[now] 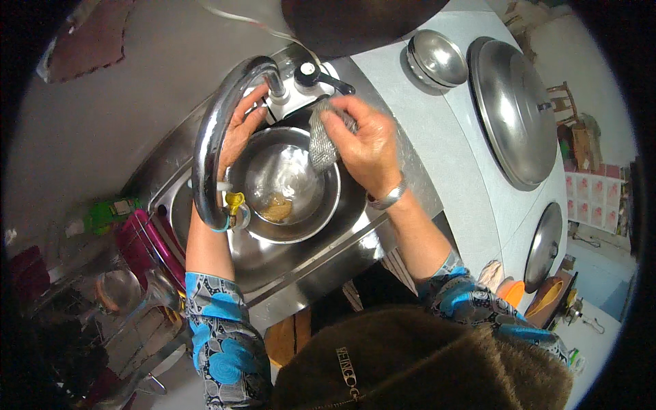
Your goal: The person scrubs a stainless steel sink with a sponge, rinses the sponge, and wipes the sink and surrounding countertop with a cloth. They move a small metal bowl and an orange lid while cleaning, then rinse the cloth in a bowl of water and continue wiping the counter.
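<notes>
A steel basin stands in the stainless-steel sink, with a small yellowish-brown lump at its bottom. Over it arches the chrome faucet spout, which has a yellow fitting near its outlet. My left hand reaches behind the spout, its thumb and fingers apart beside the white faucet base; the spout partly hides it. Between the fingers of my right hand is a grey striped cloth, hanging over the basin's far right rim, just below the black faucet lever.
On the counter at right sit stacked steel bowls, a large domed lid, a smaller lid and an orange item. A dark round object overhangs the far edge. Ladles and a rack crowd the left.
</notes>
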### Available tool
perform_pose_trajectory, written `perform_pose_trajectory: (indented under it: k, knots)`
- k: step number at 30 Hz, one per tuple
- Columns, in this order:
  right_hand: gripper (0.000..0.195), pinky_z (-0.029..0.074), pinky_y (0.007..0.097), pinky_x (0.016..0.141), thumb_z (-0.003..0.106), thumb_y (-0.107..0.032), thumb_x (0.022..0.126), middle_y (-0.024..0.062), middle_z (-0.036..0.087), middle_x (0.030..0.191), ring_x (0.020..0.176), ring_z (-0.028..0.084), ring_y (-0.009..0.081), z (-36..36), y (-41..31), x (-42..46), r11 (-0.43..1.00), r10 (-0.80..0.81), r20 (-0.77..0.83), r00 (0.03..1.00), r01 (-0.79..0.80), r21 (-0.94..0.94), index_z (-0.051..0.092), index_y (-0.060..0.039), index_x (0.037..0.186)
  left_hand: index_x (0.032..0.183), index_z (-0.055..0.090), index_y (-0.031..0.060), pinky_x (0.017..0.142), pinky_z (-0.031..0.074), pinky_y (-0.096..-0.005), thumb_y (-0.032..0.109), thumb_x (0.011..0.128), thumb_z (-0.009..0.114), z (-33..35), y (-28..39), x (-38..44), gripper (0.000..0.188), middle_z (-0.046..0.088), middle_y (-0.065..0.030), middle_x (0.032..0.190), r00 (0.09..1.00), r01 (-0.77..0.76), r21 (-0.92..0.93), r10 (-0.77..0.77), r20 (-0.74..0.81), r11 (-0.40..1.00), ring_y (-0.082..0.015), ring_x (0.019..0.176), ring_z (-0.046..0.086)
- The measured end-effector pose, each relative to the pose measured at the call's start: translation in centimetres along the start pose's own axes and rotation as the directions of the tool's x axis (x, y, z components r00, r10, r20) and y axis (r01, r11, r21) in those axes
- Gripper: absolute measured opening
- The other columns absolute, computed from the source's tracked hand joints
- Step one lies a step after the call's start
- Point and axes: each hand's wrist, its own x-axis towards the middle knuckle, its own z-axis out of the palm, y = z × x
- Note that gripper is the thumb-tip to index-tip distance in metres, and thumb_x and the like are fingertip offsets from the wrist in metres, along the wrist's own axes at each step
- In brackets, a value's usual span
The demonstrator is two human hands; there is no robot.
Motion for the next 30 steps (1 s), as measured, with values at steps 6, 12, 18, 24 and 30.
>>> perform_pose_trajectory:
  k: [6,12,18,24,30]
  knots:
    - [0.026,0.049,0.0381,0.08,0.059,-0.005,0.084,0.0167,0.061,0.104,0.092,0.061,0.0323,6.5,5.0,0.4,0.987,-0.101,-0.117,0.988,0.085,-0.134,0.059,0.0031,0.109,0.131,0.054,0.0057,0.098,0.041,-0.0301,0.017,0.094,0.057,-0.1,-1.1,2.0,0.039,0.062,-0.0126,0.124,0.998,0.025,0.138,-0.017,-0.061,0.99,-0.0185,0.112,0.056]
    - [0.041,0.045,0.0433,0.076,0.059,-0.003,0.079,0.0139,0.053,0.097,0.088,0.056,0.0329,8.1,6.2,-0.8,0.868,-0.117,-0.015,0.993,0.095,-0.487,0.052,-0.0046,0.119,0.134,0.051,0.002,0.096,0.042,-0.0275,0.015,0.095,0.055,-0.4,0.7,1.6,0.04,0.06,-0.0098,0.125,0.984,0.179,0.027,-0.179,-0.008,0.983,-0.0154,0.112,0.056]
    - [0.047,0.045,0.0471,0.076,0.059,-0.008,0.085,0.0195,0.056,0.094,0.088,0.057,0.0377,6.8,6.3,-0.8,0.965,-0.021,0.054,0.998,0.034,-0.262,0.048,-0.0072,0.13,0.136,0.049,0.0023,0.102,0.038,-0.0271,0.012,0.096,0.052,-0.7,0.6,0.8,0.041,0.057,-0.0088,0.13,0.992,0.119,-0.012,-0.118,0.044,0.993,-0.0152,0.118,0.051]
    - [0.036,0.046,0.047,0.076,0.055,-0.004,0.082,0.0184,0.059,0.094,0.087,0.058,0.0391,7.2,9.1,-3.8,0.979,-0.168,-0.117,0.979,0.152,-0.138,0.056,-0.0029,0.118,0.136,0.047,0.0009,0.106,0.033,-0.0285,0.013,0.096,0.052,-0.9,0.8,0.8,0.042,0.054,-0.0109,0.133,0.991,0.105,0.067,-0.109,0.073,0.992,-0.0176,0.124,0.048]
    - [0.017,0.051,0.0432,0.077,0.053,-0.005,0.076,0.0196,0.063,0.092,0.086,0.062,0.035,9.6,12.1,-5.5,0.956,0.066,0.237,0.969,0.006,-0.293,0.061,-0.0034,0.092,0.134,0.051,0.0032,0.107,0.032,-0.0296,0.015,0.096,0.051,-1.2,1.1,0.2,0.04,0.055,-0.0103,0.133,0.995,0.095,0.028,-0.096,0.016,0.995,-0.018,0.126,0.046]
